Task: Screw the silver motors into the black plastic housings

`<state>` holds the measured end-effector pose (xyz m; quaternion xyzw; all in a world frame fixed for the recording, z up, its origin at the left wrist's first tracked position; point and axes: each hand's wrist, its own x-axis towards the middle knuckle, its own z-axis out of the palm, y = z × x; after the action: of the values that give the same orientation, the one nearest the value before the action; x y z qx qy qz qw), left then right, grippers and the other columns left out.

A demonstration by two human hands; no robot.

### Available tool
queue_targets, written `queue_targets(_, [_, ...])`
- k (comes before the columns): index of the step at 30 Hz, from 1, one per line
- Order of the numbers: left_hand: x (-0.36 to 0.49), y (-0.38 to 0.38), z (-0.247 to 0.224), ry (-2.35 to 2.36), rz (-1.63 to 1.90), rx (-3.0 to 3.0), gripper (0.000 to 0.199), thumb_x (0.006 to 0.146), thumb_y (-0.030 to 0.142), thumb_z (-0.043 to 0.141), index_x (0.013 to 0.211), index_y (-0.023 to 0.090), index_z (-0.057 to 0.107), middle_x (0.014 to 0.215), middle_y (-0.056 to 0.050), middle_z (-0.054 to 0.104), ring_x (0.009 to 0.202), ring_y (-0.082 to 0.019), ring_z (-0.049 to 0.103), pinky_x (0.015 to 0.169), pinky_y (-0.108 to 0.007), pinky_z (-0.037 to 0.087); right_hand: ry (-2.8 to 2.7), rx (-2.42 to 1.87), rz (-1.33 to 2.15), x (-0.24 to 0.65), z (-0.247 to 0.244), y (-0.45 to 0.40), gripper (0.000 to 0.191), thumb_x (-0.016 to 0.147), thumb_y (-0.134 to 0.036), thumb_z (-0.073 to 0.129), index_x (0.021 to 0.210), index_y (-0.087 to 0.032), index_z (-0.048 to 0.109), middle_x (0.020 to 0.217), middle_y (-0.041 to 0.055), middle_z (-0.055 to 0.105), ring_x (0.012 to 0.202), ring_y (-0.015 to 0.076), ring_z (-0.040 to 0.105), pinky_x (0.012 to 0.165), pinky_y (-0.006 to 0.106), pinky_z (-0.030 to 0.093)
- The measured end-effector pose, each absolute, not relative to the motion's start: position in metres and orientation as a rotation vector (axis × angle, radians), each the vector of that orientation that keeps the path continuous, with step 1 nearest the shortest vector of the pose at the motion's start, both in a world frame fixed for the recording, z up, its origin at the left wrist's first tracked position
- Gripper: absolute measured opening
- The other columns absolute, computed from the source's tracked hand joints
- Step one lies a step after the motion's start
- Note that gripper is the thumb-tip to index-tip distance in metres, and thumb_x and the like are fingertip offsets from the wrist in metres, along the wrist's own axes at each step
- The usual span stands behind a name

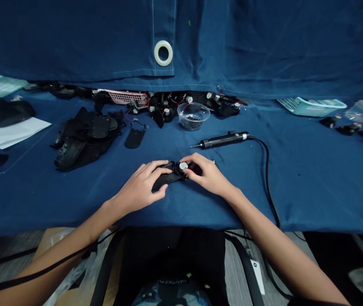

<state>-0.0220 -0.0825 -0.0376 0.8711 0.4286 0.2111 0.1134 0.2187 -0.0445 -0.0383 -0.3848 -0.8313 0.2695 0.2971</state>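
A black plastic housing (165,180) lies on the blue cloth near the front edge of the table. My left hand (146,182) is wrapped over its left end, thumb below and fingers on top. At its right end sits a round part with a white face (184,165), and my right hand (205,172) pinches this part between thumb and index finger. A bit of red wire shows by the right fingertips. Behind the hands lies a black electric screwdriver (224,140), its tip pointing left.
A clear bowl of small dark pieces (194,117) stands behind the hands. A black flat part (135,138) and a pile of black parts (88,136) lie left. Pink basket (127,97) and teal basket (312,106) are at the back. The screwdriver's cable (267,182) runs down the right.
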Motion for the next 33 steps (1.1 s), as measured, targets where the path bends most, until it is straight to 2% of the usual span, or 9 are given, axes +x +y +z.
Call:
queue_targets(6, [-0.022, -0.079, -0.038, 1.194, 0.606, 2.625, 0.037, 0.087, 0.024, 0.051, 0.124, 0.023, 0.054, 0.140, -0.006, 0.048, 0.120, -0.023, 0.052, 0.101, -0.041, 0.040, -2.160, -1.005, 0.728, 0.218, -0.042, -0.045, 0.020, 0.089, -0.027, 0.056, 0.107, -0.019, 0.061, 0.102, 0.0026, 0.062, 0.089, 0.0127, 0.058, 0.081, 0.027, 0.046])
queue_targets(33, [-0.025, -0.063, -0.036, 0.997, 0.640, 2.819, 0.035, 0.087, 0.021, 0.054, 0.122, 0.022, 0.059, 0.135, -0.009, 0.051, 0.117, -0.023, 0.053, 0.100, -0.039, 0.044, -2.169, -0.999, 0.745, 0.219, -0.041, -0.044, 0.021, 0.090, -0.029, 0.055, 0.108, -0.021, 0.060, 0.103, 0.0009, 0.062, 0.090, 0.0113, 0.057, 0.083, 0.026, 0.046])
